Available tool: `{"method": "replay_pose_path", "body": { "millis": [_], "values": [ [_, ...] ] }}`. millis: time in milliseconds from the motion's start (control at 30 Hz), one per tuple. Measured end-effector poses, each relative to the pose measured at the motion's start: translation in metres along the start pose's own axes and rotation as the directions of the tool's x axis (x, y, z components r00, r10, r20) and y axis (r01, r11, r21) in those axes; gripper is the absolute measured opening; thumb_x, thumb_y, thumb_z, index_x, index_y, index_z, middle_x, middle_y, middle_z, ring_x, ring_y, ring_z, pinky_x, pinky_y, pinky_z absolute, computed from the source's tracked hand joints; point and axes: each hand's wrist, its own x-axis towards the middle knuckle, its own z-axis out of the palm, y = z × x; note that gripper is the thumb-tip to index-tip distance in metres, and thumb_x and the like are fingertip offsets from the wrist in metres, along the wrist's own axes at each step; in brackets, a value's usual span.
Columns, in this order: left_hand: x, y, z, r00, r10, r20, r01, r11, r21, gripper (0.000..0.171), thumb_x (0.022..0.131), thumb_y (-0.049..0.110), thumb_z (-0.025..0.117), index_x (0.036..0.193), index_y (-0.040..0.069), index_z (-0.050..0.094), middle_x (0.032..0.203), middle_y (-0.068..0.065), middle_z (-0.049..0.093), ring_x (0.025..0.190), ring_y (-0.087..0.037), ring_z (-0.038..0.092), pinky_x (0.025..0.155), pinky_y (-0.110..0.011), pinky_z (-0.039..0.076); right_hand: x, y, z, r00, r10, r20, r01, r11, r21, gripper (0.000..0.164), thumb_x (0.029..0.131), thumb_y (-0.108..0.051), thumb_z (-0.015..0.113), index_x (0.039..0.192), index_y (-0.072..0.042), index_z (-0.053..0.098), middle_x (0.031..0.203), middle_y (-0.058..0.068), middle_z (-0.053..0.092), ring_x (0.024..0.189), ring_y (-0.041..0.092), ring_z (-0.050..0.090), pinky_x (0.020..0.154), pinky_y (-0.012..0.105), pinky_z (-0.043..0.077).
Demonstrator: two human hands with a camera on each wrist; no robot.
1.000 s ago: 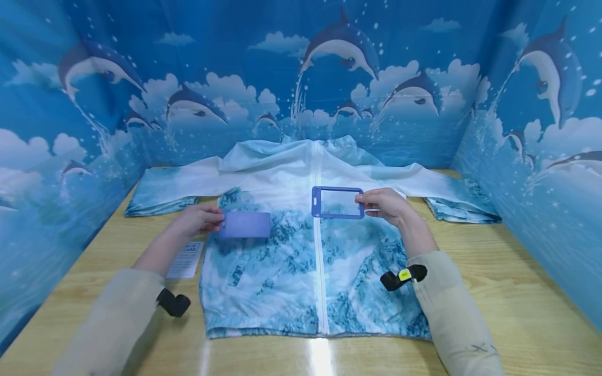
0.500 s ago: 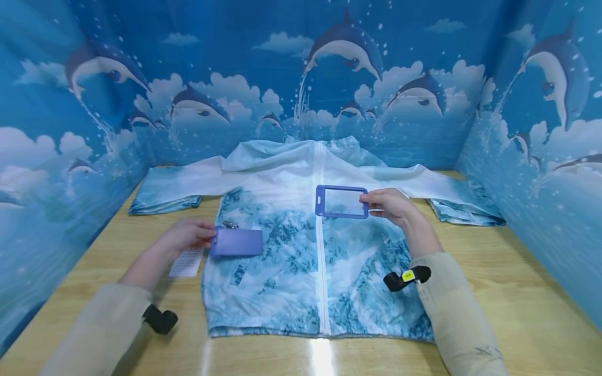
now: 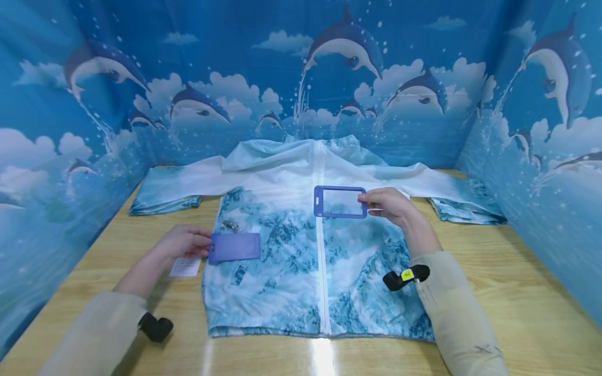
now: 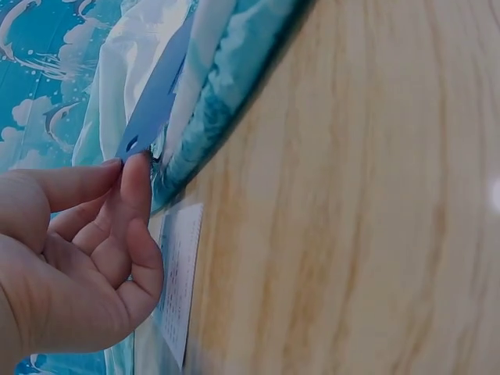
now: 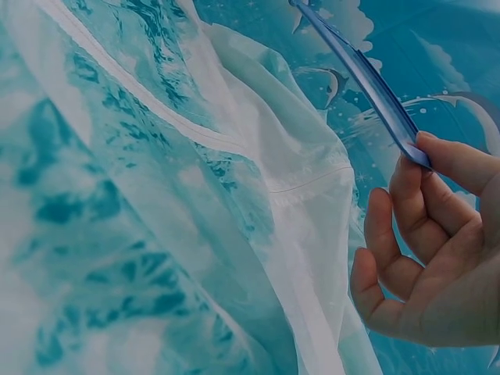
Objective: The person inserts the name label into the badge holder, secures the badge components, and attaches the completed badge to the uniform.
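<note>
My left hand (image 3: 188,241) pinches one end of a flat purple card-holder panel (image 3: 235,247) between thumb and forefinger. The panel is low over the left front of a blue and white zip jacket (image 3: 277,282); whether it touches the cloth I cannot tell. A small slot shows near the pinched end of the panel (image 4: 133,143) in the left wrist view. On the right, my right hand (image 3: 388,203) pinches the short edge of a purple badge-holder frame (image 3: 319,202) with a see-through window, held above the jacket's zip. Its thumb and forefinger grip the frame (image 5: 367,86) in the right wrist view.
A small metal clip-like piece (image 3: 230,225) lies on the jacket just behind the panel. Beside the jacket, a white printed card (image 3: 185,267) lies on the wooden table (image 3: 508,282), partly behind the left hand. A dolphin-print curtain (image 3: 263,62) encloses the back and sides.
My left hand has moved down and to the left with the purple panel, uncovering the metal piece. The right hand and the frame have stayed nearly still.
</note>
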Motion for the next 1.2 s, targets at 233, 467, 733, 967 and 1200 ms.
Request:
{"method": "replay_pose_path", "body": {
  "millis": [233,467,733,967,1200],
  "values": [
    [0.001,-0.001,0.000,1.000,-0.016,-0.002,0.016,0.999,0.046,0.038,0.093,0.007,0.051,0.126,-0.010,0.046,0.098,-0.012,0.064,0.075,-0.016,0.063,0.070,-0.032,0.050,0.003,0.003,0.002,1.000,-0.005,-0.002,0.005,1.000,-0.017,0.015,0.091,-0.020,0.061,0.093,-0.007,0.068,0.085,0.003,0.063,0.081,0.019,0.055,0.095,0.048,0.035],
    [0.001,-0.001,0.001,0.999,-0.030,-0.040,0.034,0.995,0.092,0.034,0.092,0.006,0.052,0.122,-0.010,0.050,0.089,-0.011,0.065,0.071,-0.016,0.062,0.066,-0.031,0.049,0.003,0.004,0.006,1.000,-0.019,-0.003,0.019,0.999,-0.035,0.034,0.090,-0.021,0.062,0.110,0.005,0.061,0.085,0.004,0.062,0.082,0.019,0.055,0.095,0.049,0.036],
    [-0.002,0.001,-0.003,0.996,0.021,-0.083,-0.008,0.989,0.148,0.033,0.091,0.008,0.052,0.119,-0.009,0.053,0.092,-0.011,0.065,0.074,-0.017,0.060,0.066,-0.031,0.048,0.003,0.004,0.006,1.000,-0.019,0.001,0.019,0.999,-0.036,0.015,0.090,-0.021,0.062,0.092,-0.007,0.067,0.080,0.001,0.063,0.081,0.018,0.056,0.094,0.049,0.036],
    [-0.006,0.003,-0.018,0.993,0.101,-0.061,-0.074,0.935,0.348,0.037,0.093,0.020,0.053,0.120,-0.006,0.055,0.107,-0.019,0.061,0.095,-0.028,0.058,0.074,-0.037,0.047,0.003,0.002,0.006,1.000,-0.024,0.002,0.024,0.998,-0.055,0.017,0.090,-0.023,0.063,0.092,-0.007,0.068,0.081,0.001,0.063,0.081,0.018,0.056,0.092,0.045,0.039],
    [-0.008,-0.007,-0.034,0.984,0.172,-0.037,-0.140,0.894,0.426,0.040,0.091,0.022,0.056,0.119,-0.007,0.055,0.114,-0.023,0.055,0.099,-0.032,0.055,0.078,-0.042,0.048,0.003,0.003,0.007,1.000,-0.010,0.009,0.011,0.999,-0.053,0.017,0.090,-0.023,0.062,0.092,-0.007,0.068,0.081,0.000,0.063,0.082,0.019,0.056,0.093,0.047,0.037]
  ]
}}
